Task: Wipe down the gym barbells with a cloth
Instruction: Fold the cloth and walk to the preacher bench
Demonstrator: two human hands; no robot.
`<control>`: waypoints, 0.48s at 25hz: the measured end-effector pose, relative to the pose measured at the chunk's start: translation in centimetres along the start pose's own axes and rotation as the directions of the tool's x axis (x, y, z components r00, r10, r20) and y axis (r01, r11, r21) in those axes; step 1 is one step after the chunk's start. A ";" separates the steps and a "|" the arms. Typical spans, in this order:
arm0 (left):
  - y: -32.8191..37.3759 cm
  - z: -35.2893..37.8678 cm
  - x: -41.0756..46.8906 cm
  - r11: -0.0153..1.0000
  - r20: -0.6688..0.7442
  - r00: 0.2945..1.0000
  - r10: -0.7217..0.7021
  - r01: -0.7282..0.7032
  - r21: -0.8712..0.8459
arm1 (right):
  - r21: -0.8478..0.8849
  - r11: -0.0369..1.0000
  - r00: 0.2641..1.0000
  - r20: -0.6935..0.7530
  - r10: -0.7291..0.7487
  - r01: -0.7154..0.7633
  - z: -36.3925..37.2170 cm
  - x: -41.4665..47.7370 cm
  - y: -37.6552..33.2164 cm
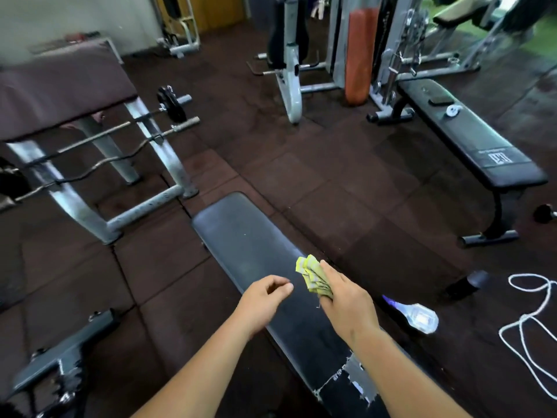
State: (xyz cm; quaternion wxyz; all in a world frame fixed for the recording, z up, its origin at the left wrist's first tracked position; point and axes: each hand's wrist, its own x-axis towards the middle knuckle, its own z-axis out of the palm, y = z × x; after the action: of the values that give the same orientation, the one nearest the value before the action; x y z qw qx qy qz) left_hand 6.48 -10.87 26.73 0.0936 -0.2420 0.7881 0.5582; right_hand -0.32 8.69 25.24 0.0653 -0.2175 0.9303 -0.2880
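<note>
Right hand (346, 300) grips folded yellow cloth (313, 276), fingers curled round it, over bench (241, 236) right edge. Left hand (265, 297) just beside, fingers loosely curled, empty. Barbells (185, 122) on rack (170, 159), well apart, left.

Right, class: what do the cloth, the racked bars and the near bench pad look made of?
The cloth: likely soft fabric, folded in layers. The bars: dull greyish metal with patchy wear. The bench pad: probably black vinyl or leatherette; faint sheen, torn at the near end.
</note>
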 end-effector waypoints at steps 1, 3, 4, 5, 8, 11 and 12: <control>-0.2 -0.9 -0.8 0.999 -0.021 1.000 0.007 -0.007 0.032 | 0.013 1.000 0.999 0.028 0.016 -0.017 -0.1 0.1 -0.7; -0.7 -2.3 -2.1 0.997 -0.054 0.998 0.010 -0.006 0.071 | 0.011 1.000 0.997 0.066 0.027 -0.027 0.0 0.2 -2.0; -1.1 -3.1 -2.7 0.997 -0.074 0.997 0.012 -0.006 0.079 | 0.003 1.000 0.997 0.078 0.010 -0.011 0.1 0.2 -2.9; -1.4 -3.9 -3.2 0.996 -0.091 0.996 0.015 -0.007 0.086 | -0.001 1.000 0.996 0.086 -0.015 0.015 0.3 0.3 -3.8; -2.4 -6.4 -4.2 0.997 -0.137 0.990 0.031 -0.021 0.079 | -0.010 0.994 0.988 0.111 -0.106 0.107 1.0 0.8 -6.6; -3.4 -9.0 -4.7 0.998 -0.172 0.985 0.023 -0.014 0.055 | -0.025 0.983 0.974 0.144 -0.175 0.181 2.3 1.8 -9.2; -3.8 -10.0 -4.8 0.999 -0.186 0.982 0.017 -0.009 0.045 | -0.029 0.979 0.969 0.155 -0.194 0.201 2.8 2.3 -10.2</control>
State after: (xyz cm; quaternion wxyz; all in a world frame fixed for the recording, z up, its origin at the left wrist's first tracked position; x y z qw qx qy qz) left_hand 13.70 -19.79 29.11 0.0210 -0.2857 0.8070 0.5164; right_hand 2.06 -1.30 28.65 0.1018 -0.3315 0.9026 -0.2552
